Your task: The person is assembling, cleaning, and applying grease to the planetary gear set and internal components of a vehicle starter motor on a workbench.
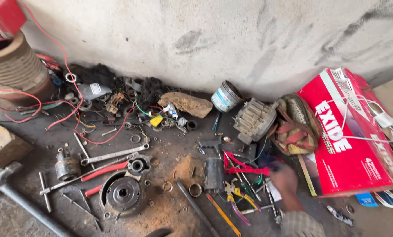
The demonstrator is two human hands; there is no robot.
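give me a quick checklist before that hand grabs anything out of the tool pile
1. Right hand over the tool pile: ok, it hovers by the red strap.
2. What the fingers hold: cannot tell, the hand is blurred.
3. Pliers within reach: ok, just left of the hand.
4. Black cylinder free to lift: ok, nothing lies on it.
5. Left hand in view: not ok, it does not show.
6. Floor by the pile clean: not ok, rusty dust and loose rings.
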